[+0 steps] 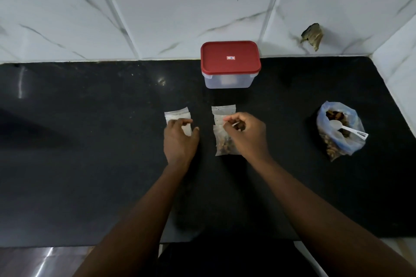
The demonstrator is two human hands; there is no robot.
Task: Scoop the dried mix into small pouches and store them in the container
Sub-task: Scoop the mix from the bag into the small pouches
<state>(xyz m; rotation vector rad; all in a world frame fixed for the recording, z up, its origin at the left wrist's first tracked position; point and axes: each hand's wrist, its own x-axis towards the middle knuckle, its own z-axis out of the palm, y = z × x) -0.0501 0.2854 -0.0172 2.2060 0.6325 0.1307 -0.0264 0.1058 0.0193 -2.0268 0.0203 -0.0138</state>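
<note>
On the black counter, my right hand [245, 134] pinches the top of a small clear pouch [225, 144] filled with brown dried mix. Two more pouches [223, 110] lie just behind it. My left hand [180, 139] holds an empty white pouch from the small stack of empty pouches [176, 114] to the left. A clear container with a red lid [230, 63], shut, stands at the back by the wall. At the right sits an open plastic bag of dried mix [338, 131] with a white plastic spoon [347, 131] resting in it.
White marble-pattern tiles form the back and right walls, with a broken dark hole [313, 35] in one tile. The counter's front edge [112, 245] runs below my forearms.
</note>
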